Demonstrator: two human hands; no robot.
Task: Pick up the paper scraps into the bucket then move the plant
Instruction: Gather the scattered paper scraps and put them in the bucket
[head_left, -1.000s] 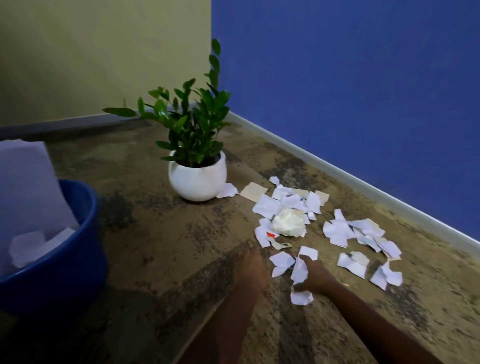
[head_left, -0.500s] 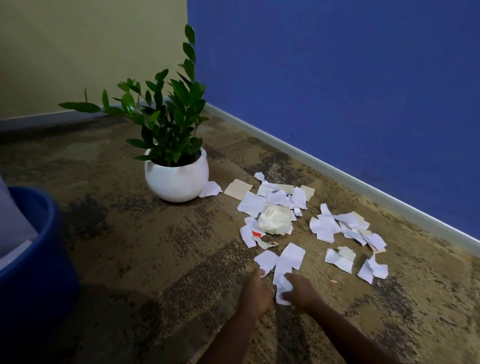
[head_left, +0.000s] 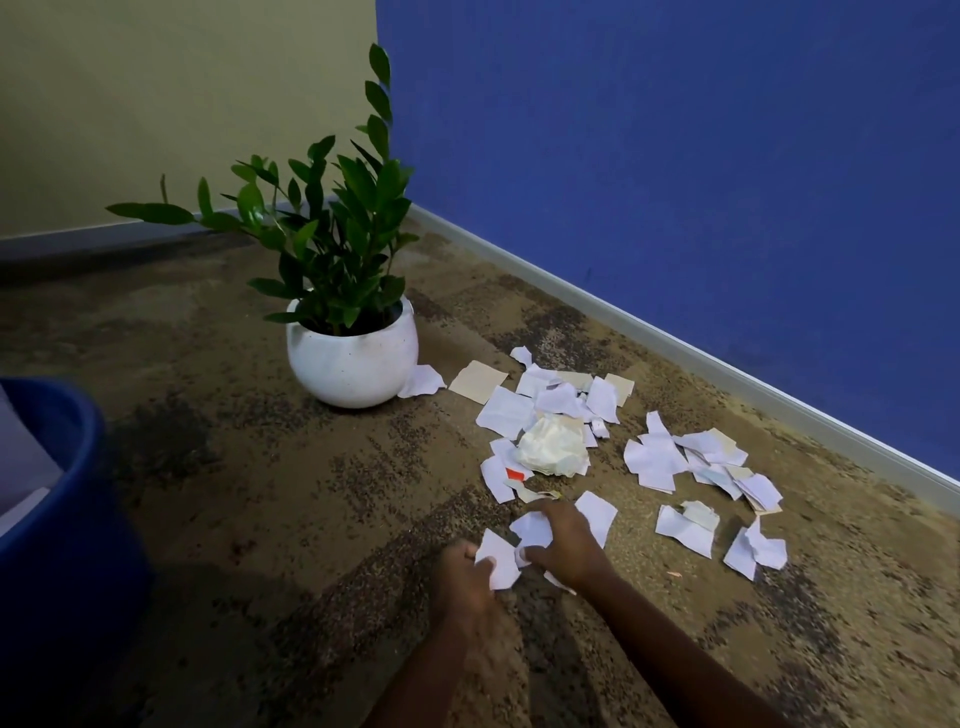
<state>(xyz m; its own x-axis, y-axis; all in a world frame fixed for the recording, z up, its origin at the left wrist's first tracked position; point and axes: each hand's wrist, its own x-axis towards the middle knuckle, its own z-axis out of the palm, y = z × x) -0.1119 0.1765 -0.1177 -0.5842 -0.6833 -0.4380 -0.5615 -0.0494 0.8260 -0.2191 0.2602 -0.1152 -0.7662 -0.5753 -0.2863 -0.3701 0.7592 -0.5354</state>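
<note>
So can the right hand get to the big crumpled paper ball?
Probably yes. The right hand is just in front of the crumpled ball, with only flat scraps between them and nothing standing in the way. It grips a scrap, though, so it may drop that first.

Bare carpet (head_left: 234, 467) between the bucket (head_left: 62, 519) at near left and the white pot (head_left: 352, 358): a wide lane with nothing standing in it. The plant (head_left: 332, 244) leans its leaves left and upward, overhanging the carpet left of the pot. Paper scraps (head_left: 654, 457) lie flat to the right, one just beside the pot's base. The crumpled wad (head_left: 553, 449) is the only raised lump among them. The blue wall (head_left: 675, 156) and baseboard (head_left: 727, 358) close the right and far side. Left hand (head_left: 462, 577) and right hand (head_left: 563, 545) occupy the scatter's near edge, gripping scraps.
</note>
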